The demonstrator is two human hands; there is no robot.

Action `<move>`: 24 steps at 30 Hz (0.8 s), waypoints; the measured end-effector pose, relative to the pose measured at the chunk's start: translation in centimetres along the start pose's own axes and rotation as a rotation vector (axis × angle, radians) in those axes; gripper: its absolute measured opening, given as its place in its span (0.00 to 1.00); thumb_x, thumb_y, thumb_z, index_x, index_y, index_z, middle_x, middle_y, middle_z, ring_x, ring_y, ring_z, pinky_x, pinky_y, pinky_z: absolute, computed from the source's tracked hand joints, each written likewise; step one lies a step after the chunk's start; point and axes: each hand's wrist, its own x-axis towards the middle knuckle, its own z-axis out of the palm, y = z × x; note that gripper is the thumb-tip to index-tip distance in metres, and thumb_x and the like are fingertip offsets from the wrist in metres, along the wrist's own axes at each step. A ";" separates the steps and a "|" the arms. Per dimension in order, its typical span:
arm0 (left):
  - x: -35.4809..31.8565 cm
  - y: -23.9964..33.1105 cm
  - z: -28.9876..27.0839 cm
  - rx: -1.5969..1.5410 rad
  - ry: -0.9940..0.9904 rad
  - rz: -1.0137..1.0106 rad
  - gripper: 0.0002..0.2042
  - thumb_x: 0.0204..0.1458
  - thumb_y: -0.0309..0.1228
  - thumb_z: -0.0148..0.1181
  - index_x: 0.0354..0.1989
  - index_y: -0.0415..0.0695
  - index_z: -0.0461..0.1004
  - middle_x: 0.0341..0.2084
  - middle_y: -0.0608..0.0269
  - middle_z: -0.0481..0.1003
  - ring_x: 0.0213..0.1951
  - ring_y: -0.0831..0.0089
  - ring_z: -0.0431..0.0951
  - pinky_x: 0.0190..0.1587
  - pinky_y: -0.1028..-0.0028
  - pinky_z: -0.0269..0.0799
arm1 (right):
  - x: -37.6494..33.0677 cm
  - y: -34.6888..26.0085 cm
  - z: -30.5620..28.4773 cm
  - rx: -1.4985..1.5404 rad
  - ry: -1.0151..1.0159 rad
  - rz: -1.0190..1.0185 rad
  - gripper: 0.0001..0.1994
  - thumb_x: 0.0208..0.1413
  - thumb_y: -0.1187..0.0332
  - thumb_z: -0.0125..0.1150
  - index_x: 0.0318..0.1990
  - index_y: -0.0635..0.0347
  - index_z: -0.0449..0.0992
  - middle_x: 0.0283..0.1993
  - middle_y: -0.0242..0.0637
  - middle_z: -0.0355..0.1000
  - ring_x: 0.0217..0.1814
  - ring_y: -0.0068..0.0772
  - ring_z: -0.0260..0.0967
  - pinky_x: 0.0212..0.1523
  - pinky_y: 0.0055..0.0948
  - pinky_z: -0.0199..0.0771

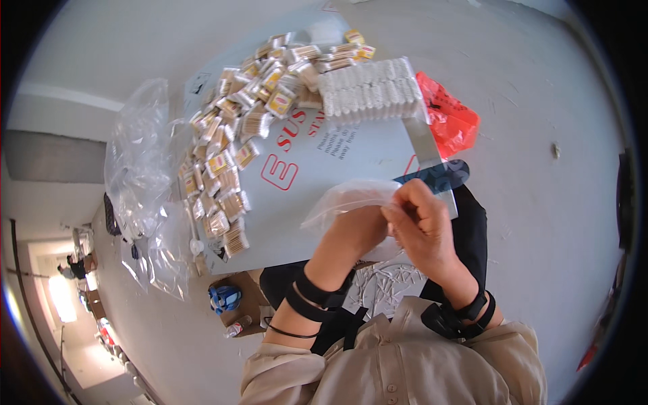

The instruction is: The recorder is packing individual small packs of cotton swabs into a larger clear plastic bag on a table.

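Above the near edge of the table, my right hand (426,233) pinches the rim of a clear plastic bag (329,206) between thumb and fingers. My left hand (362,219) reaches into this bag or behind its film; its fingers are hidden, so whether it holds anything does not show. Small packs of cotton swabs (256,123), several with yellow labels, lie heaped along the left and far side of the table. A block of white-tipped swab bundles (370,90) stands at the far right, apart from both hands.
The pale printed board (307,172) covers the tabletop. A red plastic bag (451,116) hangs at the right edge, and large clear plastic sheeting (145,175) at the left. Below stand a cardboard box (251,297) with a bottle (237,327), and loose white sticks (388,287) between my legs.
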 end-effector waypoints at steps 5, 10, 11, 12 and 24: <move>-3.3 0.6 -3.5 -0.269 0.177 0.183 0.07 0.49 0.27 0.60 0.34 0.37 0.74 0.31 0.47 0.76 0.36 0.53 0.78 0.37 0.61 0.72 | 0.5 -1.1 -0.5 -0.029 0.016 0.040 0.07 0.56 0.77 0.59 0.31 0.64 0.66 0.21 0.24 0.64 0.23 0.08 0.56 0.22 0.14 0.55; -8.6 -7.8 -7.8 -0.810 0.600 -0.044 0.06 0.56 0.27 0.56 0.30 0.37 0.75 0.26 0.64 0.75 0.27 0.76 0.75 0.28 0.79 0.68 | 0.4 -1.7 -1.2 -0.031 0.042 0.071 0.08 0.55 0.76 0.62 0.30 0.64 0.67 0.21 0.22 0.62 0.23 0.07 0.54 0.22 0.13 0.53; -8.4 -12.1 -7.4 -0.734 0.762 -0.222 0.08 0.56 0.30 0.57 0.35 0.37 0.75 0.29 0.60 0.76 0.31 0.74 0.76 0.32 0.76 0.71 | 0.4 -1.7 -1.2 -0.033 0.034 0.079 0.09 0.55 0.75 0.63 0.30 0.63 0.67 0.21 0.22 0.62 0.23 0.07 0.54 0.22 0.13 0.52; -8.3 -16.8 -6.6 -0.650 0.922 -0.400 0.11 0.56 0.32 0.58 0.39 0.36 0.75 0.32 0.56 0.77 0.34 0.72 0.77 0.37 0.73 0.73 | 0.3 -1.9 -1.2 -0.030 0.024 0.075 0.09 0.55 0.75 0.63 0.30 0.63 0.67 0.21 0.22 0.62 0.23 0.07 0.54 0.22 0.13 0.52; -7.1 -24.9 2.5 0.159 0.916 -0.651 0.22 0.52 0.36 0.61 0.52 0.34 0.70 0.45 0.52 0.75 0.57 0.55 0.65 0.60 0.56 0.57 | -0.1 -1.7 -1.2 -0.116 -0.015 0.055 0.08 0.56 0.75 0.62 0.29 0.64 0.67 0.20 0.24 0.63 0.21 0.08 0.53 0.21 0.14 0.51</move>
